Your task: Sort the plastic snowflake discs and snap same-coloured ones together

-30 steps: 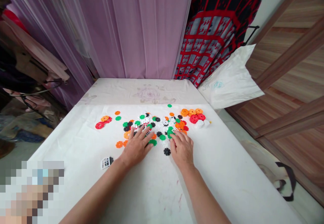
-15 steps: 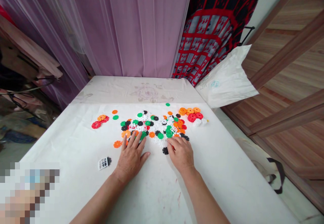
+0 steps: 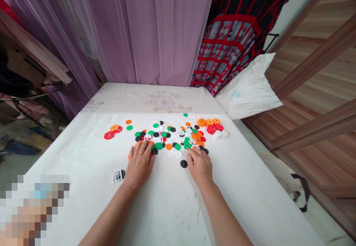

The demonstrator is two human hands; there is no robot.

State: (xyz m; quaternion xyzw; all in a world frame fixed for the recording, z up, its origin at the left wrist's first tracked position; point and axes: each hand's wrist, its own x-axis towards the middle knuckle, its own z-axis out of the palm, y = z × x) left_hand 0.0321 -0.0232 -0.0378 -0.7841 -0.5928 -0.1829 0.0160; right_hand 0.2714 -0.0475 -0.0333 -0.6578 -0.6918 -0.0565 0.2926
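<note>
My left hand [image 3: 140,160] lies palm down over the near left part of a pile of flower-shaped plastic discs, its fingers stretched out and touching the pieces. Orange and red discs show partly under it. At the pile's near right edge, my right hand [image 3: 200,166] has its fingers bent and drawn together; what they hold, if anything, is hidden. A black disc [image 3: 184,163] lies just left of its thumb. The pile mixes white discs [image 3: 172,136], green discs [image 3: 177,146] and orange discs [image 3: 169,147]. White window-shaped pieces [image 3: 192,141] lie among them.
A white window piece [image 3: 117,176] with a black disc lies left of my left forearm. Red discs [image 3: 109,135] sit at the left; orange discs [image 3: 201,122] and red ones are grouped at the right. A white sack [image 3: 250,90] stands beyond the table's right edge.
My left hand has slid slightly left, uncovering a black disc and covering orange ones. My right hand has shifted only a little, its fingers still bent at the pile's edge.
</note>
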